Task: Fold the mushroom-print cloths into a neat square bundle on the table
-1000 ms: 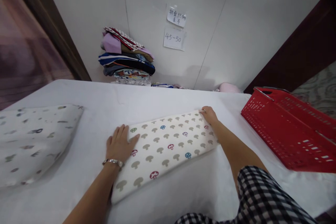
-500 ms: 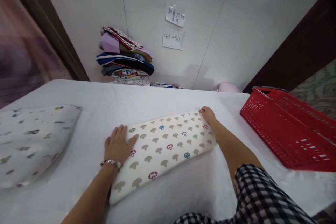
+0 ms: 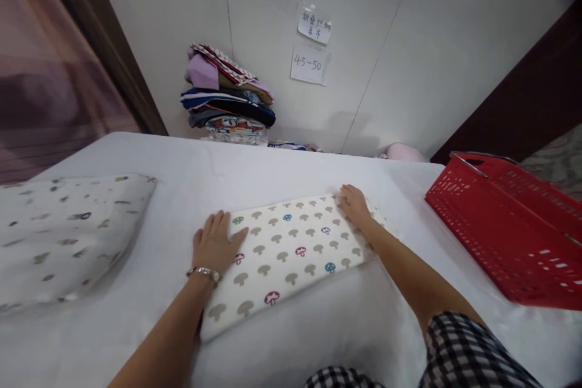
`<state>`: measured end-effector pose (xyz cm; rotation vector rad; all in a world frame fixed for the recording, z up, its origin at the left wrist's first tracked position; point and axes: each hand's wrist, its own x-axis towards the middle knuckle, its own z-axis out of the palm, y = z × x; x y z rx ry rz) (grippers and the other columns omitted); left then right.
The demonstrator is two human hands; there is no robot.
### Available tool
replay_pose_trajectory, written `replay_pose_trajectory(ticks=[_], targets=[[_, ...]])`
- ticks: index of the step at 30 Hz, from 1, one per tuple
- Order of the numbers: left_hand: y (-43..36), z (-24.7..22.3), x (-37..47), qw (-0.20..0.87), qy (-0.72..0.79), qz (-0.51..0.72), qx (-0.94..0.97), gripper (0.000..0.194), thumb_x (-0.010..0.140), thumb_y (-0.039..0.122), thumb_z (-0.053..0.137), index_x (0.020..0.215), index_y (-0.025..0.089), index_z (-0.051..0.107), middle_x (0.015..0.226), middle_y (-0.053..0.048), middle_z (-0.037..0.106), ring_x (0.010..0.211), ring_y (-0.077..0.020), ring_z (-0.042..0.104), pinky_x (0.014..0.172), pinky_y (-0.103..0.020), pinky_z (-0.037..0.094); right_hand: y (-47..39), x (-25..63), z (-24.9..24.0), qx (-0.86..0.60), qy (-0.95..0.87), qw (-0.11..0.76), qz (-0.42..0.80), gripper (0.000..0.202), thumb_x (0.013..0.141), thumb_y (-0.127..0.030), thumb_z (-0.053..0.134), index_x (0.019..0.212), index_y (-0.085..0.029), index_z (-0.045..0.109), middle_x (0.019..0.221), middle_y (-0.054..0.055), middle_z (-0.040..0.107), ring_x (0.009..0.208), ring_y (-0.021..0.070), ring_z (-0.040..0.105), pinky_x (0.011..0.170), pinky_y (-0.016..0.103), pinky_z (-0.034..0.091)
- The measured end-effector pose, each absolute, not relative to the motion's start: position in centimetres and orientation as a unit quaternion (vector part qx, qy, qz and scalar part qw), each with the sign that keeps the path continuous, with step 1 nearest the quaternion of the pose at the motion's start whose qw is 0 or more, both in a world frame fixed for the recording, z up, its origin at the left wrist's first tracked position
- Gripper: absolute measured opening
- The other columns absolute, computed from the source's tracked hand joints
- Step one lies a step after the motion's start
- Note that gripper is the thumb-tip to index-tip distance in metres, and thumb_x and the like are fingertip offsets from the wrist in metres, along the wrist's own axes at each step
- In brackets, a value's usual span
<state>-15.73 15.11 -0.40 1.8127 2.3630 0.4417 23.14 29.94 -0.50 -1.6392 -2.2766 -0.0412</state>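
A folded white cloth (image 3: 282,248) printed with grey, red, blue and green mushrooms lies slantwise on the table. My left hand (image 3: 216,245) rests on its left end, fingers stretched and thumb spread across the print. On the far edge of the cloth near its right end lies my right hand (image 3: 354,203), its fingers extended over the fabric. Part of the cloth's right end shows beyond that hand, and my forearm covers some of it. A second white cloth (image 3: 73,236) with small scattered prints lies at the left.
A white-covered table (image 3: 191,163) carries everything. At its right stands a red plastic basket (image 3: 491,236) with metal handles. Behind the table is a stack of folded textiles (image 3: 230,97) against the wall, with two paper notes (image 3: 310,63) above. A curtain (image 3: 68,73) hangs at left.
My right hand has let go of the cloth's far right corner and moved left onto the fabric, fingers now extended. My left hand stays on the left end. The view has turned slightly left.
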Motion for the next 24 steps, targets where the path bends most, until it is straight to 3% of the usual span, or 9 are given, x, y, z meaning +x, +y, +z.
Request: replay_pose_trajectory(ticks=[6,15,24], targets=[[15.2,-0.5,-15.7,0.073,0.786,0.132,0.600,0.072,0.083,0.059,0.028,0.140,0.014,0.034,0.150,-0.008,0.026,0.138,-0.0268,0.017,0.109,-0.049,0.020,30.0,21.5,-1.1,-0.598,-0.798,0.052,0.059,0.054,0.091,-0.049,0.030,0.137,-0.023,0.037,0.148,0.007,0.028,0.137,0.0267,0.019,0.109,0.051,0.015],[15.3,-0.9,-15.9,0.058,0.782,0.137,0.605,0.072,0.083,0.062,0.027,0.140,0.018,0.034,0.150,-0.008,0.026,0.138,-0.0276,0.017,0.109,-0.048,0.021,28.2,24.0,-0.1,-0.644,-0.762,0.053,0.028,0.056,0.092,-0.047,0.025,0.141,-0.019,0.030,0.151,0.010,0.019,0.139,0.0260,0.012,0.109,0.052,0.014],[15.7,-1.0,-15.9,0.051,0.787,0.117,0.604,0.077,0.082,0.063,0.027,0.141,0.014,0.033,0.150,-0.007,0.025,0.138,-0.0285,0.016,0.108,-0.048,0.021,27.6,27.2,0.2,-0.694,-0.717,-0.036,0.043,0.057,0.093,-0.048,0.021,0.143,-0.022,0.025,0.153,0.005,0.010,0.140,0.0234,0.008,0.108,0.051,0.017]])
